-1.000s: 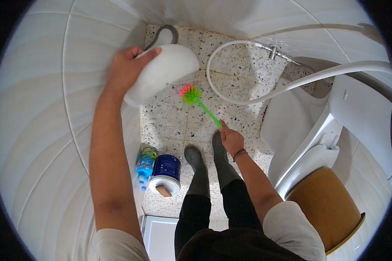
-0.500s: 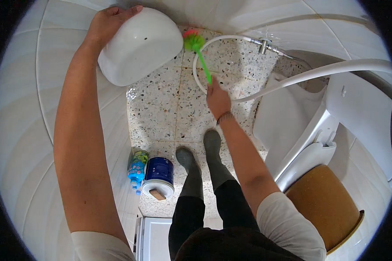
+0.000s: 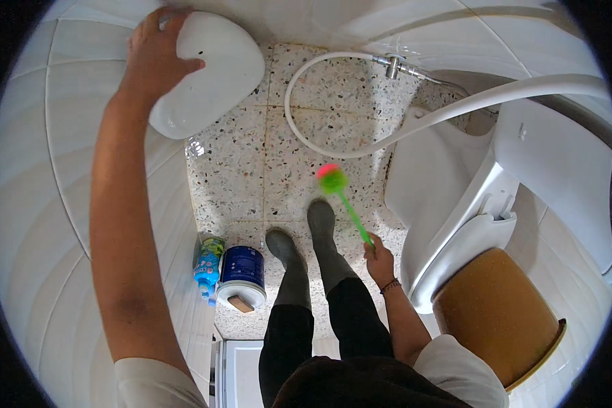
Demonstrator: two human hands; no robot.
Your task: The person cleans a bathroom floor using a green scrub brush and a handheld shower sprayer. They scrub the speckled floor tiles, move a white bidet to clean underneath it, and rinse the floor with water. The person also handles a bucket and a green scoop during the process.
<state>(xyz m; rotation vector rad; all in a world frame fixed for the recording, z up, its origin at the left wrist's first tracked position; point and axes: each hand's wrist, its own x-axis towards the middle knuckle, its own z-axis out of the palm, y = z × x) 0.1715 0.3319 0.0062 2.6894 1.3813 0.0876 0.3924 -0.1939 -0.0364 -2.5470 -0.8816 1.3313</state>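
My left hand (image 3: 158,58) grips the edge of a smooth white washbasin (image 3: 217,85) at the far left. Its fingers bend over the far rim, their tips partly hidden, while the thumb lies across the white surface. Lower down on the right, my right hand (image 3: 380,262) is closed round the thin green handle of a scrubbing brush (image 3: 332,180). The brush's round head has green and pink bristles. It hangs in front of my right boot, apart from the basin and the hose.
A white hose (image 3: 294,122) loops over the speckled floor (image 3: 234,183) from a metal valve (image 3: 392,66). A white toilet (image 3: 449,163) and brown bin (image 3: 500,319) stand on the right. Blue bottles (image 3: 207,268) and a blue tub (image 3: 243,265) sit at the left wall.
My right hand has drawn the brush back toward me, away from the basin's side. My left hand has shifted along the basin, its thumb now spread on the surface. The view moved slightly.
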